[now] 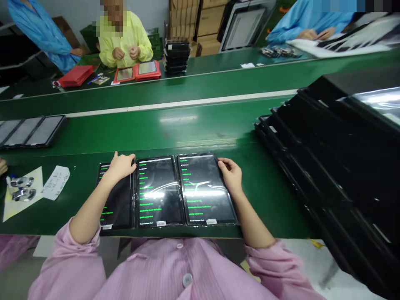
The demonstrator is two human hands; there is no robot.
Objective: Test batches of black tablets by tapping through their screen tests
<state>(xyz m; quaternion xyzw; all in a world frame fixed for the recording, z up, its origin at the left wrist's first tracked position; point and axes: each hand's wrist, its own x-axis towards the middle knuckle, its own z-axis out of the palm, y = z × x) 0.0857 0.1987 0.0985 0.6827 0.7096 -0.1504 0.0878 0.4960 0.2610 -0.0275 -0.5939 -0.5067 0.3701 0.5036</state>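
Note:
Three black tablets lie side by side at the bench's near edge, their lit screens showing lists of mostly green text. My left hand reaches across the left tablet, partly covering it. Its closed fingers are at the upper left edge of the middle tablet; their exact grip is partly hidden. My right hand is closed on the upper right edge of the right tablet, thumb on the rim and the other fingers at the side. All three tablets rest flat, with small white labels at their lower ends.
A tall stack of black tablets or panels leans at the right. Several grey-screened tablets lie left. Nearby are a handwritten note and yellow paper with small shiny parts. Across the green bench, co-workers handle red-cased tablets and white material.

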